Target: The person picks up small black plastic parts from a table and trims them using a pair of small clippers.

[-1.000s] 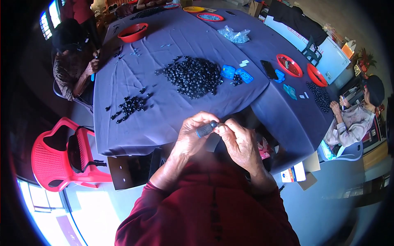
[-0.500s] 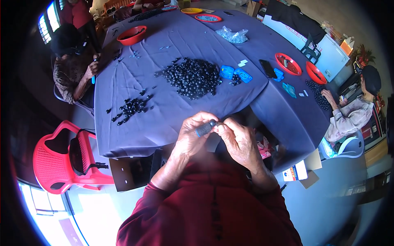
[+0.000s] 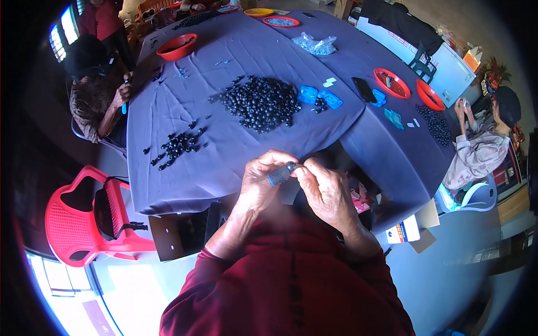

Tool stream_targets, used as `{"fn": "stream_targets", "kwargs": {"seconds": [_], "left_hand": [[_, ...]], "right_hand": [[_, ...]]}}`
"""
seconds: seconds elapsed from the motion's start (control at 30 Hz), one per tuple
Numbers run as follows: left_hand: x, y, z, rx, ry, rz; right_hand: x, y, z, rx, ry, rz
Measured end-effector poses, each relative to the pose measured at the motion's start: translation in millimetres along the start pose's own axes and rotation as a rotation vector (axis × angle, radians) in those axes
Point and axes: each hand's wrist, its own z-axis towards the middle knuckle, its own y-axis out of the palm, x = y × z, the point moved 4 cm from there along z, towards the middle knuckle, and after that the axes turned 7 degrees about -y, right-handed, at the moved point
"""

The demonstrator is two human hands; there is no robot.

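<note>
Close together in front of my chest, just off the table's near edge, are both my hands. My left hand is closed on a small round black part; a grey finger sleeve with a blue rim covers its thumb. The fingertips of my right hand pinch together against that same part. Whatever tiny piece they hold there is too small to make out. Beyond my hands, a large heap of similar black parts lies on the purple tablecloth, with a smaller scattered group to its left.
Blue cases lie beside the heap, near a black phone. Red bowls and a clear plastic bag stand farther off. One co-worker sits left, another right. A red chair is at left.
The right-hand co-worker's hands have lifted from the black parts on the table and come together higher up. The left co-worker's hand has shifted slightly. My own hands stay nearly in place.
</note>
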Motion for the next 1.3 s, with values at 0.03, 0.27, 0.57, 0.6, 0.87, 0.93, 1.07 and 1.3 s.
{"fn": "stream_targets", "kwargs": {"seconds": [0.03,0.27,0.57,0.6,0.87,0.93,1.07,1.3], "left_hand": [[-1.6,-1.4,-0.1,0.001,-0.001,-0.001],[-3.1,6.1,0.1,-0.102,-0.052,-0.207],[5.9,20.8,0.1,-0.340,-0.032,-0.354],[6.0,20.0,-0.4,-0.332,-0.033,-0.355],[7.4,15.1,-4.0,-0.144,-0.070,-0.219],[7.7,14.6,-4.5,-0.091,-0.060,-0.186],[8.3,15.2,-4.9,-0.098,-0.048,-0.182],[11.6,16.9,-5.5,-0.064,-0.027,-0.132]], "right_hand": [[-2.0,0.8,-0.4,-0.001,0.001,0.000],[-2.1,5.1,-5.4,-0.001,-0.049,0.113],[-19.2,-15.0,-4.2,0.135,-0.051,0.206],[-18.2,-14.1,-4.2,0.136,-0.052,0.207],[-17.2,-6.0,-0.4,0.062,-0.073,0.094],[-15.7,-4.7,-1.5,0.059,-0.088,0.065],[-16.4,-5.7,-0.9,0.054,-0.094,0.050],[-16.7,-6.1,-0.9,0.071,-0.120,-0.002]]}}
